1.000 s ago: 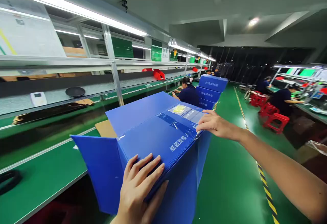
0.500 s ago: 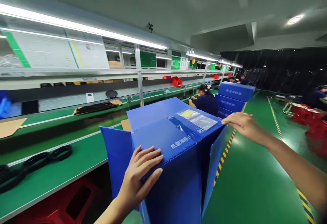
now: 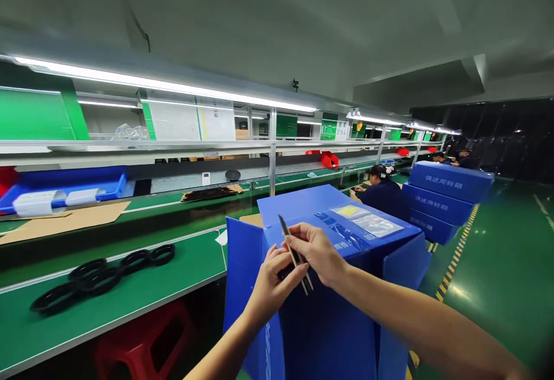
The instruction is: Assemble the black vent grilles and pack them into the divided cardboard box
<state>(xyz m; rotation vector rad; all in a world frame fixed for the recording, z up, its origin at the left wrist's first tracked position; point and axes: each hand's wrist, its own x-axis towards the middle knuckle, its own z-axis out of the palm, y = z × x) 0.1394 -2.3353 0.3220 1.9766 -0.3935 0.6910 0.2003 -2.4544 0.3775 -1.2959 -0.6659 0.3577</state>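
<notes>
Both hands meet over the front edge of a large blue corrugated-plastic box point(image 3: 333, 322). A slim utility knife point(image 3: 283, 227) is between them, its dark pointed end tilted up and to the left. My left hand point(image 3: 277, 279) closes round the lower part of the knife, thumb along it. With bent fingers, my right hand point(image 3: 314, 250) pinches the knife higher up. The box's side flaps stand out at left and right. On its top lie clear tape and a clear plastic pouch point(image 3: 367, 221) with a yellow piece inside.
On the green bench point(image 3: 190, 276) at left lie several black rings point(image 3: 104, 279). Below it stands a red stool point(image 3: 142, 339). A seated co-worker point(image 3: 383, 195) is beyond the box, near stacked blue boxes point(image 3: 450, 186). Flat cardboard point(image 3: 90, 221) lies on the conveyor line.
My left hand has left the box top, where it lay flat. My right hand has come in from the box's right corner. Both now hold a knife, and the view has turned left.
</notes>
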